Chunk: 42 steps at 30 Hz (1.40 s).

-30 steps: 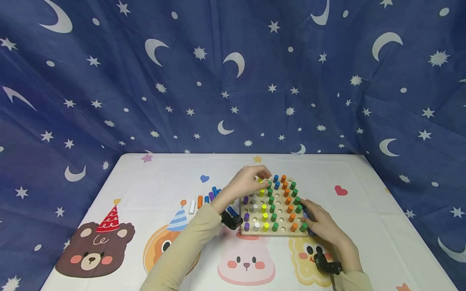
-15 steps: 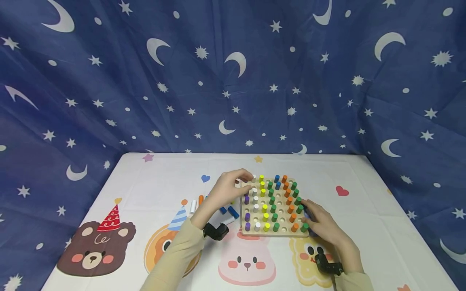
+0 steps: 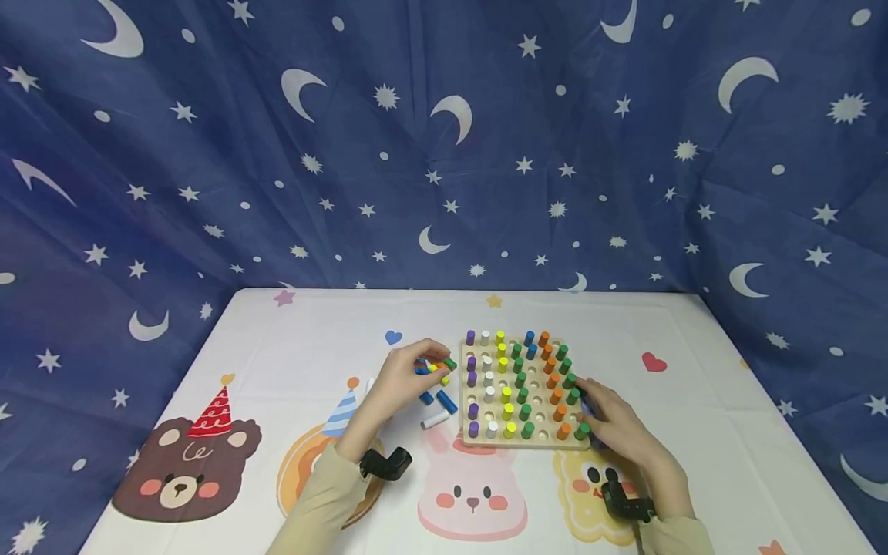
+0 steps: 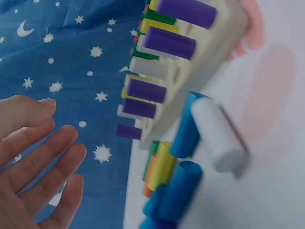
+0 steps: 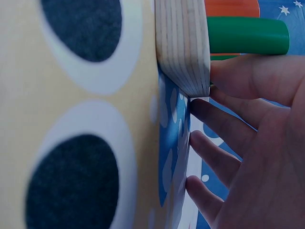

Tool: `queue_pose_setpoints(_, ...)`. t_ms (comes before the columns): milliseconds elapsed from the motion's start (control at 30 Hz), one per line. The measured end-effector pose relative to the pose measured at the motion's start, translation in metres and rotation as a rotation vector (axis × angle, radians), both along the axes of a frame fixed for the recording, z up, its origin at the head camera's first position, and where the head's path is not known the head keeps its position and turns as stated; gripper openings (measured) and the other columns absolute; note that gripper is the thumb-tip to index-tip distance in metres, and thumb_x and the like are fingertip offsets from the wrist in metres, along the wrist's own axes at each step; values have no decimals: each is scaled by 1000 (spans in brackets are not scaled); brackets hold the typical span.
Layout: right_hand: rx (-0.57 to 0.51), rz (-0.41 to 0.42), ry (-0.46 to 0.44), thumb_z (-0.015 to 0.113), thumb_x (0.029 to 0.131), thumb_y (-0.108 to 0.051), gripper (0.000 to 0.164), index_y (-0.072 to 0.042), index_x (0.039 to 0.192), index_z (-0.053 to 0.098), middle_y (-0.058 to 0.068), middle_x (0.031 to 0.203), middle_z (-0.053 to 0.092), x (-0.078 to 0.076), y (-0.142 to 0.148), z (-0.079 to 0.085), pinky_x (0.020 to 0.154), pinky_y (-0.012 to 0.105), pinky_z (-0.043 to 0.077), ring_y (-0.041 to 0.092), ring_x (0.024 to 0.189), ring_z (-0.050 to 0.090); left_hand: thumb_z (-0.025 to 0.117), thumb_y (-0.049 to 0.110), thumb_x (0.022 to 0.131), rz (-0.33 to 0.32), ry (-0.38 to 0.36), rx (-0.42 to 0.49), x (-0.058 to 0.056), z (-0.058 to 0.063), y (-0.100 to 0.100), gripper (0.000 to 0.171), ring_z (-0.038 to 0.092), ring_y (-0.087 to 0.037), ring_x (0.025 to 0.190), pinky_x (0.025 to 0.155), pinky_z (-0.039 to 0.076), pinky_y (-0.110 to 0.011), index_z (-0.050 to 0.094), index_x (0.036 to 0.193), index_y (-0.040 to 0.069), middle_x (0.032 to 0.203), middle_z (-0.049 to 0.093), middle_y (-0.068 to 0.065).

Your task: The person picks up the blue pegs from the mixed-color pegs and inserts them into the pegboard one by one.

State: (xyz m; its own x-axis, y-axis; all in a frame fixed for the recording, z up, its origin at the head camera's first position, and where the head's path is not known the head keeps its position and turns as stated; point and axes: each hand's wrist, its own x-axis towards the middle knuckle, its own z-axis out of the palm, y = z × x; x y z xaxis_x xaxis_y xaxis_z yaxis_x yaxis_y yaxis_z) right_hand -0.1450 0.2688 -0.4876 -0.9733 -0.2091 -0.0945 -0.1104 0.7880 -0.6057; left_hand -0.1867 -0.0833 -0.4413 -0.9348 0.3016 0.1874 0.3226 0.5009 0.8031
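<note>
My left hand (image 3: pixel 398 378) hovers over a pile of loose pegs left of the wooden pegboard (image 3: pixel 502 442). Its fingers are apart and hold nothing, as the left wrist view shows. Near those fingertips lie a green peg (image 3: pixel 450 364) and a yellow peg (image 3: pixel 445 379), with a blue peg (image 3: pixel 447 401) and a white peg (image 3: pixel 435 419) closer to me. Purple, white, yellow, green, blue and orange pegs stand upright in the board. At its right edge rests my right hand (image 3: pixel 617 420), thumb touching the wood (image 5: pixel 183 47) beside a green peg (image 5: pixel 250 35), fingers extended along the side.
A white table cover (image 3: pixel 749 432) with printed cartoon animals lies under everything. Behind the table hangs a blue cloth (image 3: pixel 388 154) with moons and stars. Some loose pegs are hidden beneath my left hand. Both wrists carry black camera mounts.
My left hand has moved left and toward me, from above the board's back rows, past its left edge, to the loose pegs. My right hand has stayed at the board's right edge.
</note>
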Motion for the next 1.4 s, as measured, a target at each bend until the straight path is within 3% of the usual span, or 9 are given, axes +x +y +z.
queue_pose_setpoints(367, -2, -1, 0, 55, 88, -19, 58, -8, 140, 33, 26, 145, 27, -2, 0, 0, 101, 66, 22, 46, 133, 24, 67, 17, 81, 59, -40, -54, 5, -19, -16, 21, 64, -16, 86, 77, 52, -34, 65, 102, 15, 97, 69, 0)
queue_pose_setpoints(600, -13, 2, 5, 55, 87, -18, 58, -7, 140, 33, 26, 145, 28, -3, -1, -3, 102, 66, 22, 46, 133, 24, 65, 19, 83, 12, -29, -136, 6, -26, -24, 19, 63, -17, 93, 80, 51, -38, 65, 101, 13, 98, 69, -1)
queue_pose_setpoints(933, -14, -12, -13, 55, 87, -16, 58, -9, 140, 33, 25, 146, 27, -2, -1, -3, 102, 66, 21, 45, 134, 23, 67, 14, 79, -46, 12, -260, 5, -33, -31, 20, 59, -14, 90, 80, 49, -31, 67, 99, 16, 97, 67, 4)
queue_pose_setpoints(1400, -15, -20, -14, 55, 86, -14, 58, -8, 140, 33, 25, 145, 27, -1, 0, -3, 102, 66, 22, 45, 134, 23, 69, 13, 76, -70, 40, -416, 3, -36, -25, 23, 52, -12, 87, 76, 43, -29, 67, 98, 21, 96, 64, 4)
